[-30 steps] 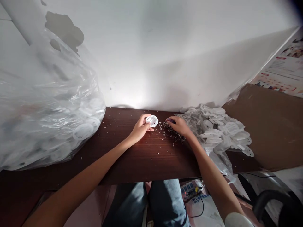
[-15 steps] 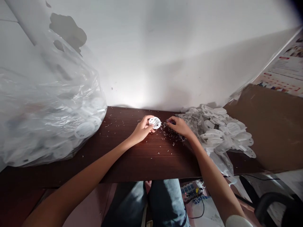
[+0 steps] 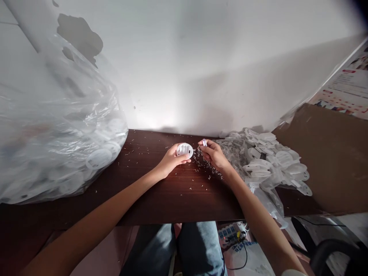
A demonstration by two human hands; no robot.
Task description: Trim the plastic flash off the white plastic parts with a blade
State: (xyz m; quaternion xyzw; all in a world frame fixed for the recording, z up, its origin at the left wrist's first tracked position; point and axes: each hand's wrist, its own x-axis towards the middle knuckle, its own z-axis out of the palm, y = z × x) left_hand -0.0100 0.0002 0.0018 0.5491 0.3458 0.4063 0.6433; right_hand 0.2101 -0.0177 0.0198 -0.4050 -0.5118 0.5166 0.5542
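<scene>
My left hand [image 3: 171, 160] is closed around the edge of a round white plastic disc [image 3: 184, 150] with slots and small holes, its face tilted up. Just to the right, my right hand [image 3: 212, 153] pinches a small purple-and-white piece [image 3: 204, 142], too small to name exactly. The two hands are close together but apart. Small pale plastic scraps [image 3: 209, 170] lie in a heap under and beside my right hand.
A large clear bag [image 3: 94, 107] of white discs stands at the left. On the right, a pile of similar white plastic parts [image 3: 271, 157] spills from a bag beside brown cardboard [image 3: 330, 161]. Below the dark table [image 3: 172, 203] is a power strip [image 3: 228, 233].
My right hand has turned and lifted slightly, bringing the small purple-and-white piece into clear view. The disc in my left hand has shifted a little left and tilted.
</scene>
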